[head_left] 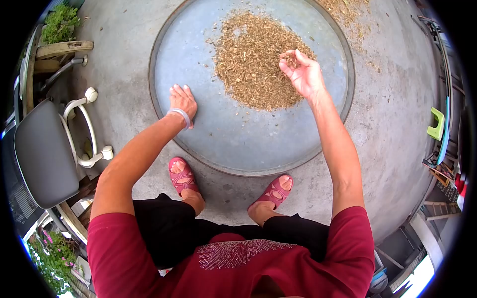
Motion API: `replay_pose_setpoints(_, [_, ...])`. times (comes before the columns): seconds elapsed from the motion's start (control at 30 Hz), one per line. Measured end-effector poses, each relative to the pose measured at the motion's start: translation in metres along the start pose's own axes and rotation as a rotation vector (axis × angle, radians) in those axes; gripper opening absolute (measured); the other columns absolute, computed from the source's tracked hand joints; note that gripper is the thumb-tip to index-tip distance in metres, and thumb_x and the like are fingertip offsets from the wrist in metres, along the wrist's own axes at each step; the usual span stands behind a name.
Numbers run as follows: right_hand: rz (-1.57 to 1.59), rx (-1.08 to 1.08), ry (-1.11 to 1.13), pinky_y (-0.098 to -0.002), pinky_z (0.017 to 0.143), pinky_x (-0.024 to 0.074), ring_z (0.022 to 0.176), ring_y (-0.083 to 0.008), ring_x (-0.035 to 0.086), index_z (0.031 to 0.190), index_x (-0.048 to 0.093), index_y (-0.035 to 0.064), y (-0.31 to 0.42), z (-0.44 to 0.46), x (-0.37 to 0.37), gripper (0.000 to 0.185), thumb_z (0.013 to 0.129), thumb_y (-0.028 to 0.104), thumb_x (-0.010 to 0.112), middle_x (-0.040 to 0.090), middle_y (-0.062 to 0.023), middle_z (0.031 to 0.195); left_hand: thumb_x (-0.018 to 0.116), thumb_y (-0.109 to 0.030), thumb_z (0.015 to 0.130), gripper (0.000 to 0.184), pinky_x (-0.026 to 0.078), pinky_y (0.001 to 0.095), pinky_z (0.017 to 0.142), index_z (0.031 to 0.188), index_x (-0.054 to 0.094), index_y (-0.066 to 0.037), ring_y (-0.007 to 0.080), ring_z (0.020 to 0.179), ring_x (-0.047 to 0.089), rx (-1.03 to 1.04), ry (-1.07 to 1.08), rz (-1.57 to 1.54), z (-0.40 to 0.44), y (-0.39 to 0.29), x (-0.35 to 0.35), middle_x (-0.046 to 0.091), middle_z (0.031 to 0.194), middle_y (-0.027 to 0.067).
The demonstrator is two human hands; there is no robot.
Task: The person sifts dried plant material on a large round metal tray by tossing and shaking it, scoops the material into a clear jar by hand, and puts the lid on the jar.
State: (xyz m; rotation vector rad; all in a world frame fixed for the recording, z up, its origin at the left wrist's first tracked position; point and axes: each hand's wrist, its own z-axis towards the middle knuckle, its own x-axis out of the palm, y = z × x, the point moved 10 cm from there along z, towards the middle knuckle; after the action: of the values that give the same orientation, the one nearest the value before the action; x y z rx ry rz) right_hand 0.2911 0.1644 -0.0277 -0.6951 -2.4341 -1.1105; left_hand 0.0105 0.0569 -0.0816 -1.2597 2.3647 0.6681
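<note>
A large round metal tray (pixel 213 144) with a raised rim lies on the floor before my feet. On it is a heap of dried, chopped brown plant bits (pixel 258 64), spread toward the far side. My left hand (pixel 183 101), with a bracelet at the wrist, rests open on the tray's left part, apart from the heap. Over the heap's right edge, my right hand (pixel 303 73) is turned palm up. Its fingers curl toward the thumb around a small pinch of the brown bits.
More brown bits (pixel 350 17) are scattered on the concrete floor (pixel 387 139) beyond the tray. To the left lies a grey chair (pixel 44 154) near potted plants (pixel 60 24). A green plastic piece (pixel 436 124) and other items line the right side.
</note>
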Motion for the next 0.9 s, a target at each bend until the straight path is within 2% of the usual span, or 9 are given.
replay_pose_setpoints(0.2, [0.091,-0.016,-0.066,-0.0362,0.074,0.0506,0.082,-0.0280,0.054,0.087,0.050,-0.0044,0.035,-0.001,0.003,0.021,0.086,0.017,0.049,0.053,-0.0171,0.091,0.081,-0.045,0.045,0.123,0.038,0.0427,0.092,0.126,0.014,0.019,0.0515,0.114,0.034,0.009,-0.012,-0.007,-0.002,-0.002,-0.001,0.025,0.121,0.0451])
replay_pose_setpoints(0.33, [0.190,-0.479,-0.051,-0.0434,0.086,0.0460,0.105,-0.0383,0.046,0.109,0.045,-0.0125,0.201,0.003,0.017,0.047,0.088,0.030,0.044,0.047,-0.0267,0.113,0.081,-0.043,0.047,0.120,0.038,0.0450,0.091,0.126,0.015,0.019,0.0526,0.114,0.033,0.024,-0.022,-0.011,0.002,-0.002,0.001,0.025,0.122,0.0451])
replay_pose_setpoints(0.43, [-0.512,-0.428,-0.959,-0.0434,0.085,0.0447,0.100,-0.0370,0.051,0.114,0.048,-0.0035,0.236,-0.023,-0.081,0.045,0.084,0.030,0.050,0.046,-0.0257,0.117,0.081,-0.042,0.048,0.119,0.038,0.0456,0.091,0.126,0.016,0.019,0.0528,0.113,0.034,0.019,-0.045,-0.026,0.001,0.002,-0.003,0.025,0.121,0.0455])
replay_pose_setpoints(0.47, [-0.919,-0.415,-1.033,-0.0408,0.083,0.0454,0.097,-0.0345,0.054,0.111,0.052,-0.0012,0.233,-0.020,-0.097,0.042,0.082,0.029,0.053,0.049,-0.0243,0.116,0.081,-0.042,0.047,0.119,0.038,0.0444,0.092,0.126,0.015,0.019,0.0522,0.113,0.035,0.014,-0.043,-0.023,0.000,0.003,-0.006,0.025,0.121,0.0455])
replay_pose_setpoints(0.57, [-1.572,-0.632,-0.580,-0.0315,0.074,0.0464,0.085,-0.0256,0.059,0.099,0.059,0.0011,0.157,0.013,-0.066,0.030,0.077,0.020,0.058,0.057,-0.0159,0.103,0.082,-0.041,0.047,0.119,0.039,0.0434,0.091,0.125,0.015,0.020,0.0519,0.113,0.036,0.011,-0.060,-0.013,-0.001,0.000,-0.003,0.026,0.120,0.0459])
replay_pose_setpoints(0.67, [-1.570,-0.676,0.090,-0.0314,0.077,0.0457,0.088,-0.0244,0.056,0.097,0.059,0.0008,0.024,-0.012,0.070,0.023,0.074,0.004,0.060,0.057,-0.0118,0.099,0.082,-0.040,0.046,0.119,0.039,0.0436,0.091,0.125,0.016,0.020,0.0519,0.112,0.037,0.002,-0.116,0.013,0.002,-0.001,0.001,0.027,0.119,0.0463])
replay_pose_setpoints(0.7, [-1.653,-0.942,0.319,-0.0315,0.078,0.0456,0.092,-0.0242,0.053,0.099,0.057,0.0021,-0.006,-0.024,0.100,0.028,0.071,0.004,0.062,0.056,-0.0108,0.100,0.075,-0.033,0.055,0.104,0.040,0.0453,0.089,0.125,0.019,0.019,0.0525,0.111,0.037,0.015,-0.105,0.023,0.000,-0.002,-0.002,0.027,0.119,0.0460])
replay_pose_setpoints(0.77, [-1.716,-0.970,0.527,-0.0341,0.081,0.0444,0.099,-0.0257,0.048,0.104,0.054,0.0039,-0.048,-0.025,0.130,0.039,0.067,0.004,0.066,0.052,-0.0112,0.107,0.063,-0.018,0.072,0.074,0.042,0.0486,0.085,0.125,0.025,0.016,0.0538,0.110,0.037,0.037,-0.089,0.032,-0.003,-0.002,-0.007,0.029,0.119,0.0453])
replay_pose_setpoints(0.9, [-1.929,-0.938,0.535,-0.0372,0.083,0.0425,0.105,-0.0280,0.043,0.113,0.049,0.0059,-0.083,-0.011,0.156,0.053,0.063,0.008,0.070,0.045,-0.0145,0.113,0.080,-0.034,0.049,0.112,0.040,0.0437,0.090,0.125,0.018,0.019,0.0524,0.112,0.037,0.005,-0.127,-0.039,0.001,0.001,-0.002,0.027,0.119,0.0461])
